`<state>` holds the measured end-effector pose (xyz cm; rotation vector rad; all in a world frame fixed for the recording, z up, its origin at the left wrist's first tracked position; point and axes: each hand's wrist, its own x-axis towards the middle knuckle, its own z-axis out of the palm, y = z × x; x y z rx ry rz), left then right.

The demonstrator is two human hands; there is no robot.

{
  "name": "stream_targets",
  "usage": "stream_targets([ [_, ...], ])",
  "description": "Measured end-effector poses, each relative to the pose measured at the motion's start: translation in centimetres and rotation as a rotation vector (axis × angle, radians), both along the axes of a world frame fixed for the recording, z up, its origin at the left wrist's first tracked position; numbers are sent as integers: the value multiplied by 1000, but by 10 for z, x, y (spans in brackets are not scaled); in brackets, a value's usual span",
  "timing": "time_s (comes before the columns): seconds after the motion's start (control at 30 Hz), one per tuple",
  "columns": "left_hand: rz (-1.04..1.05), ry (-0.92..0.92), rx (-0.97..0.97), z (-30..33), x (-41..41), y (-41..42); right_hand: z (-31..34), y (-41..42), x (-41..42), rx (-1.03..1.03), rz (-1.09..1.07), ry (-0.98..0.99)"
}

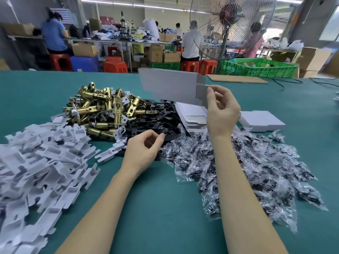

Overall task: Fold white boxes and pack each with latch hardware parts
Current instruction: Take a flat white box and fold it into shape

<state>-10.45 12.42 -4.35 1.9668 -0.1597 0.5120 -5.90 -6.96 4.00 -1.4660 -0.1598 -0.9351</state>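
My right hand [222,110] pinches the right end flap of a flat white box blank [170,85] and holds it up above the table. My left hand [145,149] hovers lower, fingers loosely curled, holding nothing I can see, just over the black metal plates [157,118]. A stack of flat white box blanks [190,114] lies under the raised one. Brass latch bolts [104,107] are heaped to the left. Clear bags of black screws [247,160] spread to the right. White cardboard inserts [42,162] pile at the far left.
A closed white box [260,120] lies right of my right hand on the green table [165,208]. Flat brown cardboard [236,78] and black cables [289,81] lie at the far edge. Beyond stand a large fan [231,24], green crates [256,67] and seated workers.
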Motion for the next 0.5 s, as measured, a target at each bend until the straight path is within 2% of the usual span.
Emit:
stream_targets([
  [0.07, 18, -3, -51, 3, 0, 0, -1, 6, -1, 12, 195, 189],
  [0.2, 8, -12, -348, 8, -1, 2, -12, 14, 0, -23, 494, 507],
  [0.33, 3, -48, -503, 14, -1, 2, -21, 17, 3, -32, 641, 659],
  [0.43, 56, 7, -678, 17, 4, 5, -25, 12, 3, -168, 816, 733],
  [0.5, 85, 60, -749, 19, 8, 12, -27, 12, 4, -246, 813, 735],
])
